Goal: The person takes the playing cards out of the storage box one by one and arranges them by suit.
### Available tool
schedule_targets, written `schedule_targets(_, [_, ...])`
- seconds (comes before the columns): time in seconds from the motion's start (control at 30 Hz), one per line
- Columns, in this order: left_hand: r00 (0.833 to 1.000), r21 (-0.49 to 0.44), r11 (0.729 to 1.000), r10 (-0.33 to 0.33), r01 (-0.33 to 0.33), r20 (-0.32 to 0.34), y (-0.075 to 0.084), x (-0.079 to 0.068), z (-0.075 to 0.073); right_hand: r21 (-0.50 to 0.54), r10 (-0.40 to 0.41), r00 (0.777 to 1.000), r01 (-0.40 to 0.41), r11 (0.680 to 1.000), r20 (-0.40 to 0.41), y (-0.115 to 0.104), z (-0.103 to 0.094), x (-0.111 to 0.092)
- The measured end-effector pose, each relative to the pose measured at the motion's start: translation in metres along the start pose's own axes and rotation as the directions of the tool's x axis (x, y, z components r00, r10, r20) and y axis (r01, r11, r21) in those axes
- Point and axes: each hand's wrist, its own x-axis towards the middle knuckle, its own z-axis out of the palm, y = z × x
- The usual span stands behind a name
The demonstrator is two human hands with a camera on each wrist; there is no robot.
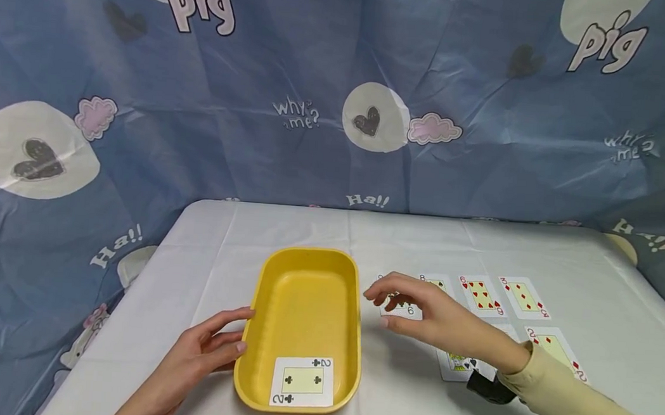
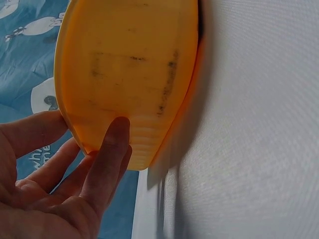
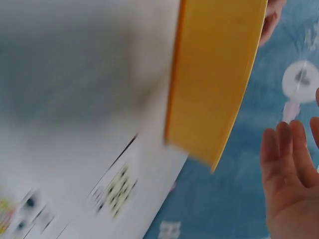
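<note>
A yellow tray [image 1: 303,307] stands on the table with a two of clubs [image 1: 303,381] lying face up in its near end. My left hand [image 1: 200,352] touches the tray's left outer wall; in the left wrist view the left hand [image 2: 65,174] has its fingertips at the rim and along the side. To the right of the tray, my right hand [image 1: 429,312] hovers palm down above the cards, holding nothing. Beneath it lies a nine of a black suit [image 1: 403,310], partly covered. In the right wrist view the right hand's fingers [image 3: 284,149] are extended, apart from the tray.
Face-up cards lie right of the tray: an eight of a black suit [image 1: 436,282], six of hearts [image 1: 481,296], three of diamonds [image 1: 524,298], two of diamonds [image 1: 555,349] and a black face card [image 1: 454,370]. A patterned blue curtain [image 1: 312,162] hangs behind the white table [image 1: 221,245].
</note>
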Motion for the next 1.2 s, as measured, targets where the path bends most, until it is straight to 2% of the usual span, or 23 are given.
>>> schedule_targets(0.2, [1.0,-0.01,1.0,0.0,0.0,0.001,0.0,0.0,0.0,-0.016,-0.047,0.988,0.05,0.999,0.149,-0.005,0.029,0.03])
schedule_targets(0.3, [1.0,-0.011,1.0,-0.003,0.003,-0.004,-0.001,-0.002,0.0,-0.013,-0.081,0.964,0.087,0.996,0.254,-0.004,0.044,0.045])
schedule_targets(0.4, [1.0,-0.004,1.0,-0.012,0.012,-0.012,-0.001,-0.003,0.0,0.003,-0.097,0.928,0.102,0.995,0.359,0.0,0.057,0.059])
schedule_targets(0.47, [1.0,0.001,1.0,-0.014,0.014,-0.013,-0.001,-0.004,-0.001,0.01,-0.101,0.898,0.107,0.994,0.427,0.002,0.063,0.069])
schedule_targets(0.53, [1.0,0.004,1.0,-0.011,0.011,-0.008,-0.001,-0.005,-0.002,0.003,-0.102,0.859,0.116,0.993,0.502,0.004,0.068,0.078])
schedule_targets(0.7, [1.0,0.004,1.0,0.015,-0.015,0.027,-0.001,-0.004,-0.004,-0.012,-0.099,0.739,0.143,0.99,0.666,0.01,0.073,0.102])
schedule_targets(0.8, [0.999,0.001,1.0,0.027,-0.028,0.042,0.0,-0.002,-0.004,-0.028,-0.064,0.703,0.119,0.992,0.708,0.014,0.074,0.11])
schedule_targets(0.9, [0.999,-0.002,0.999,0.032,-0.032,0.045,0.0,-0.002,-0.004,-0.053,-0.033,0.68,0.105,0.993,0.733,0.017,0.079,0.115])
schedule_targets(1.03, [0.998,-0.004,0.999,0.034,-0.034,0.054,0.001,-0.002,-0.005,-0.16,0.038,0.662,0.125,0.979,0.749,0.016,0.088,0.118])
schedule_targets(1.2, [0.998,0.0,1.0,0.025,-0.025,0.049,0.001,-0.003,-0.004,-0.27,0.106,0.671,0.145,0.952,0.734,0.012,0.095,0.117])
